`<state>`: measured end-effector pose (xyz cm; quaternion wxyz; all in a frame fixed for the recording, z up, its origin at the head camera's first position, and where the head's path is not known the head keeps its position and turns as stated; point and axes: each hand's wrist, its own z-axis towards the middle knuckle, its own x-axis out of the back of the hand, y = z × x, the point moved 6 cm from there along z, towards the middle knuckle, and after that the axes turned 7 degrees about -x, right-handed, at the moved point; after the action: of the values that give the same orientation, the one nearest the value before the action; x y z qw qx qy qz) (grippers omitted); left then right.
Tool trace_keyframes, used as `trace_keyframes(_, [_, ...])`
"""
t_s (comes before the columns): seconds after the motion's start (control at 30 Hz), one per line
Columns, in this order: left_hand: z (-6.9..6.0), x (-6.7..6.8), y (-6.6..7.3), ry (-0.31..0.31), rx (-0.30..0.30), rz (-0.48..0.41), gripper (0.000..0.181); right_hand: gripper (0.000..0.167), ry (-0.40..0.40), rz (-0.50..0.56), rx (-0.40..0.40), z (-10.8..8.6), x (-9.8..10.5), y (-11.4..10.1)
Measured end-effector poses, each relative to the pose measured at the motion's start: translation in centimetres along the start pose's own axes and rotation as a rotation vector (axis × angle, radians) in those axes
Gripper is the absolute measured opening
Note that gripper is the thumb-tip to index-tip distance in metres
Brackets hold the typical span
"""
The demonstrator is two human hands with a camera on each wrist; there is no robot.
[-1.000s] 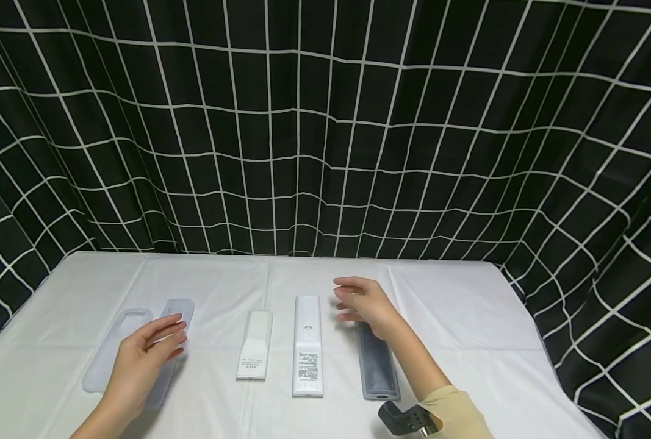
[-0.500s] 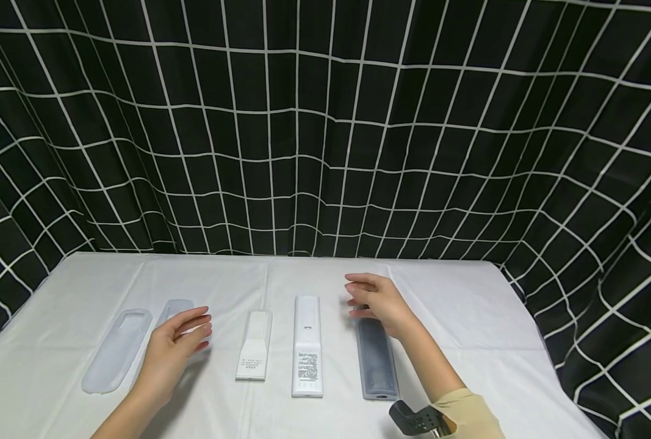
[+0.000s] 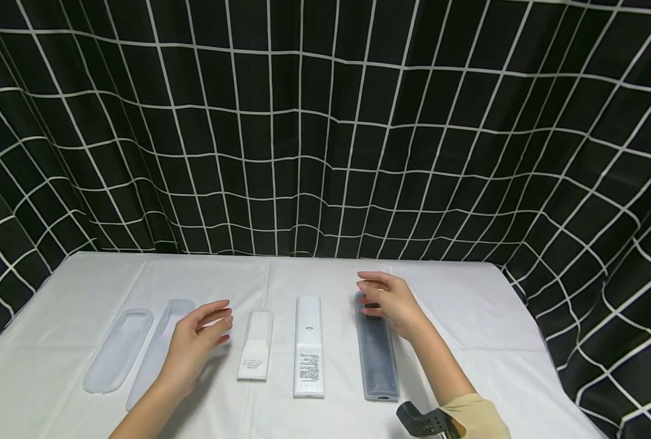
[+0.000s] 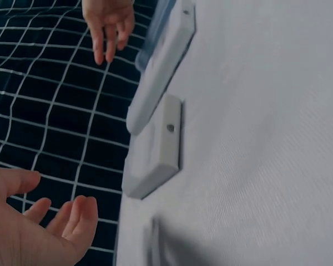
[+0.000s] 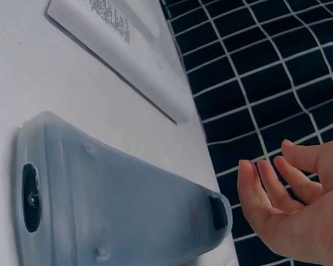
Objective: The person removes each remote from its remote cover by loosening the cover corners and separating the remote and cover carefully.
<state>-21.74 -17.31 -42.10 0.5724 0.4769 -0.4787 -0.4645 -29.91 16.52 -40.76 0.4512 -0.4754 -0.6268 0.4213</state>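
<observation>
My left hand (image 3: 193,347) hovers with loosely bent fingers between the clear covers and a short white remote control (image 3: 255,346), holding nothing. That remote lies face down, its printed label toward me. To its right is a longer white remote control (image 3: 308,347), also face down. My right hand (image 3: 393,303) hangs over the far end of a dark remote control in a translucent bluish sleeve (image 3: 377,360), fingers relaxed. In the right wrist view a gap shows between the fingers and the sleeved remote (image 5: 133,194). Nothing is in that hand.
Two empty translucent silicone covers lie at the left, a wider one (image 3: 119,350) and a narrower one (image 3: 157,360) partly behind my left hand. A white cloth (image 3: 457,305) covers the table. A black grid-patterned curtain (image 3: 314,140) stands along the back and sides.
My left hand has moved right, off the covers toward the short white remote. My right hand has drifted a little right, over the sleeved remote. The objects on the table stay put.
</observation>
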Motion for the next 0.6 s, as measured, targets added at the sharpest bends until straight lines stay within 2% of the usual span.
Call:
trace_keyframes(0.23, [0.4, -1.8, 0.2, -0.004, -0.014, -0.014, 0.043, 0.045, 0.036, -0.007, 0.017, -0.2, 0.6, -0.1])
trace_keyframes(0.6, [1.3, -5.2, 1.1, -0.034, -0.079, -0.017, 0.039, 0.043, 0.072, -0.007, 0.012, -0.3, 1.2, 0.0])
